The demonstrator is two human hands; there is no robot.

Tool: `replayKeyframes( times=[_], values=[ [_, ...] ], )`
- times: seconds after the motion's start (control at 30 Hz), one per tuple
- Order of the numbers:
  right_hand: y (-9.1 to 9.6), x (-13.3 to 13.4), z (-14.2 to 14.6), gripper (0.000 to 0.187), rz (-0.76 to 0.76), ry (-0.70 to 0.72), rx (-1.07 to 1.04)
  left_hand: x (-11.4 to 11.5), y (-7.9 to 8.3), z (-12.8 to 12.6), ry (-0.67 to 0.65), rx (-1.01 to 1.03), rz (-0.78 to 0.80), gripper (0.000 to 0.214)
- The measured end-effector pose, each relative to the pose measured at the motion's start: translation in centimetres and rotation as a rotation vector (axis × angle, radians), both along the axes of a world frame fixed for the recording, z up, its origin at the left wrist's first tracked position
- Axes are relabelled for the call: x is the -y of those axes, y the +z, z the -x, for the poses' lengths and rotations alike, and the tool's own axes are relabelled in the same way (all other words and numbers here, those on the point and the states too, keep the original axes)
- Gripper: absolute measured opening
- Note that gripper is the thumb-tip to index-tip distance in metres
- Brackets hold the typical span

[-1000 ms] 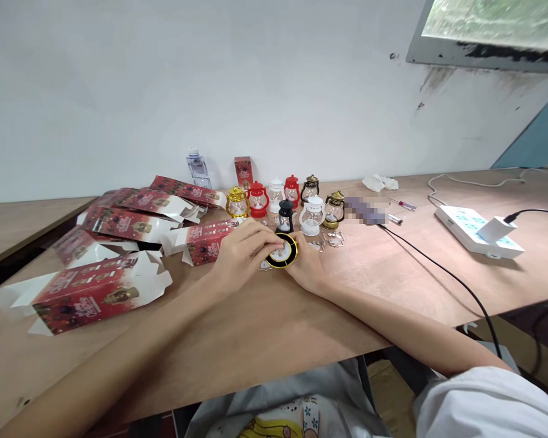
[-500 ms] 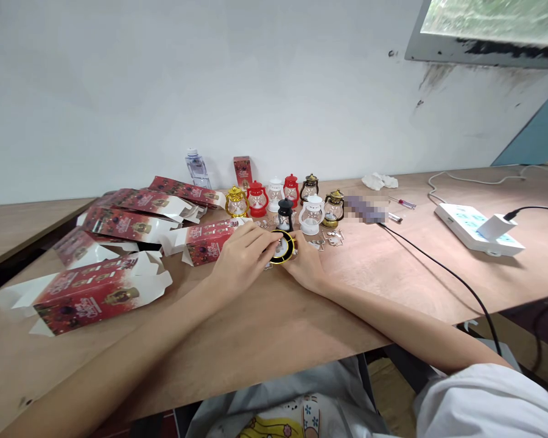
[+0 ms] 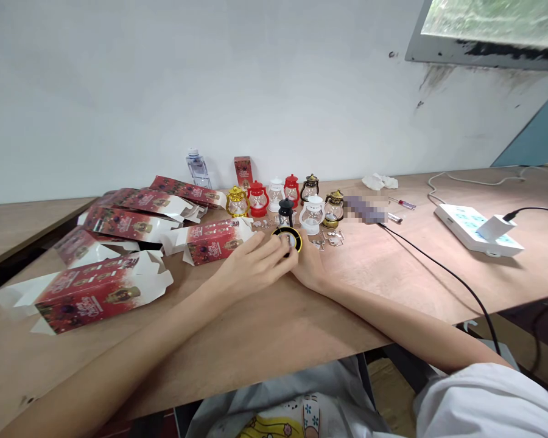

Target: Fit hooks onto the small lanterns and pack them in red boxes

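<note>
A round black piece with a gold rim (image 3: 279, 232) faces up toward me, its pale middle partly covered by fingers. My right hand (image 3: 309, 264) is closed around its right side. Over its near side bends my left hand (image 3: 260, 261), fingers together and fingertips at the pale middle; anything tiny under them is hidden. Just behind stands the top of a black lantern (image 3: 285, 208); whether it joins the round piece I cannot tell. A white lantern (image 3: 312, 214) is close beyond my right hand, with small clear, outlined cutouts (image 3: 332, 238) lying beside it.
Several small lanterns, including a gold one (image 3: 237, 202) and a red one (image 3: 257, 199), stand behind. Open red boxes (image 3: 95, 298) pile up at left. A water bottle (image 3: 197, 168) is by the wall. Rightward lie a screwdriver (image 3: 406, 204), a black cable (image 3: 438, 269) and a power strip (image 3: 466, 225).
My left hand has shifted right and lower, its fingers now reaching across the middle of the round piece instead of pinching its left edge. The round piece has moved slightly up and right.
</note>
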State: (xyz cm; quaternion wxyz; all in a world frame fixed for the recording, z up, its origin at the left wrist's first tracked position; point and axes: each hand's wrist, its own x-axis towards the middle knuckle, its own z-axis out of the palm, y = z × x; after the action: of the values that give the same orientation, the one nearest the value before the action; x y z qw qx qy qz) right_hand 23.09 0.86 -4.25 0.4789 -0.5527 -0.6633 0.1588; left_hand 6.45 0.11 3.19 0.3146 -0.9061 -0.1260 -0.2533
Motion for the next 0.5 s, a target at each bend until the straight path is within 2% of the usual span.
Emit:
replayKeyframes(
  times=[0.13,0.23,0.33,0.5],
  values=[
    [0.1,0.2,-0.1,0.035,-0.028,0.099,-0.022,-0.2,-0.1,0.0,0.001,-0.084,0.034,0.030],
    [-0.2,0.0,0.0,0.036,-0.039,0.102,-0.034,-0.6,-0.5,0.2,-0.020,-0.005,0.060,0.030],
    [-0.3,-0.1,0.2,0.041,-0.024,0.103,-0.065,-1.2,-1.0,0.3,-0.053,0.079,-0.020,0.023],
    [0.0,0.1,0.4,0.050,-0.008,0.146,-0.073,-2.2,-1.5,0.6,0.026,0.058,-0.102,0.025]
  ],
)
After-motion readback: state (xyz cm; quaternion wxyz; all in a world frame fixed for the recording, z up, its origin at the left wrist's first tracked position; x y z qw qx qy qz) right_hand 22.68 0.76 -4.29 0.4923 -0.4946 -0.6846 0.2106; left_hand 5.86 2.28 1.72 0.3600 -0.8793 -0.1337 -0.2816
